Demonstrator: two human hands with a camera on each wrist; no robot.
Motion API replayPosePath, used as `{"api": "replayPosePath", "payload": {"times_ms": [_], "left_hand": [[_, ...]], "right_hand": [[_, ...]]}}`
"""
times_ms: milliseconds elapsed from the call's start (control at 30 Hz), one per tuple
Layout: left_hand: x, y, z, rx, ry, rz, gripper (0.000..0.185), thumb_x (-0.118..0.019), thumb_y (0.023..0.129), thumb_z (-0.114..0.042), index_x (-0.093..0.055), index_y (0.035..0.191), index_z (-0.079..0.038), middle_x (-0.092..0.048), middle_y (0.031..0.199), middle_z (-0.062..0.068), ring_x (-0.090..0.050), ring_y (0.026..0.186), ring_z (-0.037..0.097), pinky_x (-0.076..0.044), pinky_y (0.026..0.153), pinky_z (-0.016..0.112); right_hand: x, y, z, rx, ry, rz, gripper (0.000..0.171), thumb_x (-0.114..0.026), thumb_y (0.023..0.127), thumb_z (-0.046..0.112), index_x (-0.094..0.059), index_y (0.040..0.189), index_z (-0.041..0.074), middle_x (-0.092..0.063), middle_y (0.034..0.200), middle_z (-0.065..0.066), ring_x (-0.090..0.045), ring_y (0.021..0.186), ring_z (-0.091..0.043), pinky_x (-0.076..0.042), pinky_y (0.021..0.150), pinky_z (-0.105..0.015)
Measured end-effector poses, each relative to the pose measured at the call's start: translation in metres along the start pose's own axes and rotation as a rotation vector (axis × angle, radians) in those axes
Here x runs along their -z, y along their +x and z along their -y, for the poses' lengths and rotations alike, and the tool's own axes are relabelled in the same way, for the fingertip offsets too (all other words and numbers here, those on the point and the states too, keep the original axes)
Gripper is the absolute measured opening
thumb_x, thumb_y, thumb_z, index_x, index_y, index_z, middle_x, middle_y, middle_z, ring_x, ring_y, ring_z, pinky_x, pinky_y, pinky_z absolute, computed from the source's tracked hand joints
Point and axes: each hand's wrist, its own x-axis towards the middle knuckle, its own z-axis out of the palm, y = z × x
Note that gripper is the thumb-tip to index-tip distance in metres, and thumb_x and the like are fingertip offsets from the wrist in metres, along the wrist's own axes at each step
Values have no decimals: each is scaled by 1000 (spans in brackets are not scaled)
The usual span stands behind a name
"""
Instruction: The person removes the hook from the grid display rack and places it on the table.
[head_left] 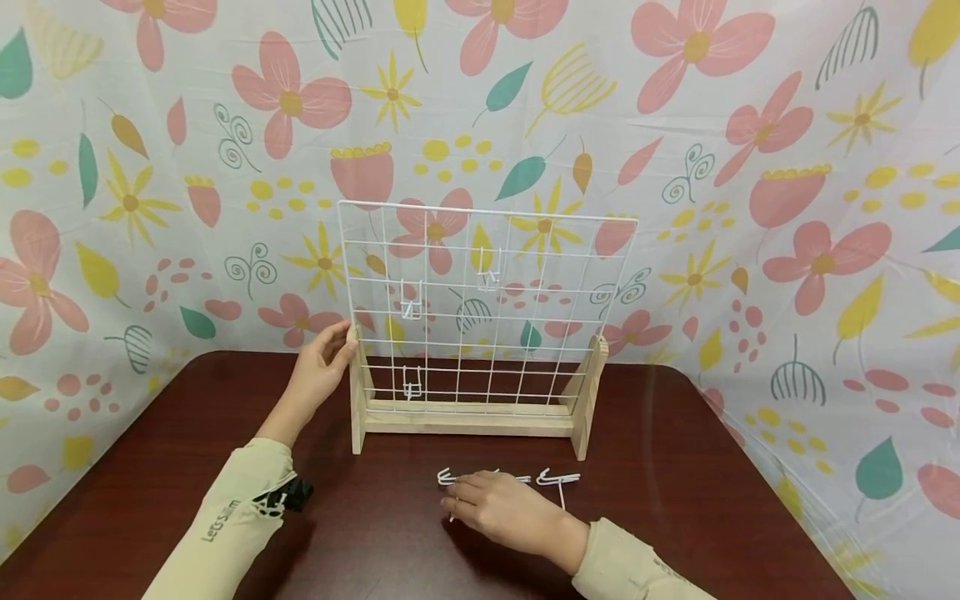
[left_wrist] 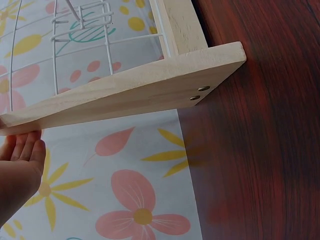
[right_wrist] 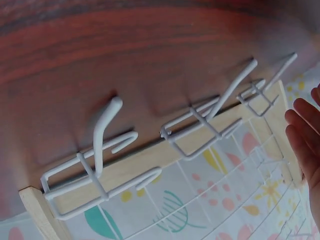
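A white wire grid panel stands upright in a pale wooden stand. My left hand grips the upper end of the stand's left side board, fingers behind it in the left wrist view. Three white wire hooks hang on the grid: one upper middle, one at left, one low. Over the table in front, my right hand has its fingers extended above more white hooks, partly covering them. The right wrist view shows three: a near hook, a middle hook and a far hook.
The dark reddish-brown table carries the stand near its back edge. Behind it hangs a white cloth with printed flowers and leaves. A black camera mount sits on the left sleeve.
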Motion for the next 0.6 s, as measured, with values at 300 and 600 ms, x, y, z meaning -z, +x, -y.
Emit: {"api": "replayPosePath", "payload": {"times_ms": [300,600], "left_hand": [[0,-1,-1,7,-3,1,47,-51,101,-11,-38,143,6,-50,133,29,-49,122,35,-43,86,8],[-1,0,0,12,6,-5,48,-51,101,-12,-37,143,6,-50,134,28,-48,123,35,-42,87,8]], "right_hand": [[7,-1,-14,-92,49,-104,19,-60,94,17,-71,107,9,-70,106,-2,-65,100,-16,-51,89,-27],[15,-2,-31,-149,28,-200,30,-45,103,16,-71,109,5,-70,106,-6,-65,101,-19,-52,90,-30]]}}
